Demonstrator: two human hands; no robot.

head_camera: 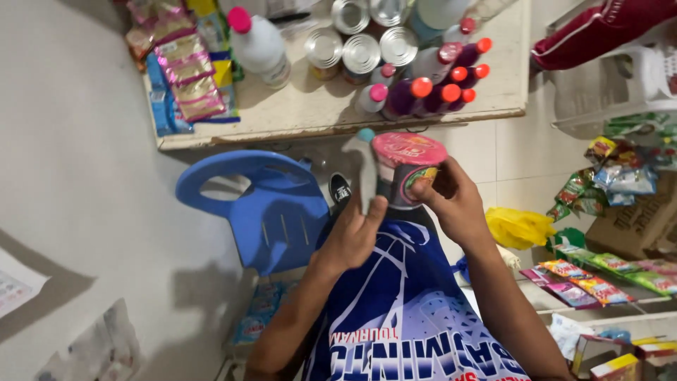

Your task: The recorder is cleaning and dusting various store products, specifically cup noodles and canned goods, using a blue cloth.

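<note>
Standing against the tiled floor, a low wooden table (pixel 296 113) carries tin cans (pixel 361 53), red-capped bottles (pixel 437 88), a white bottle with a pink cap (pixel 259 42) and snack packets (pixel 185 67). Just below it sits a blue plastic chair (pixel 271 212). Held above the person's lap, near the table's edge, is a round cup with a pink lid (pixel 407 166); the right hand (pixel 455 204) grasps its side. The left hand (pixel 352 236) is closed around a grey pen-like tool with a teal tip (pixel 367 169), touching the cup.
</note>
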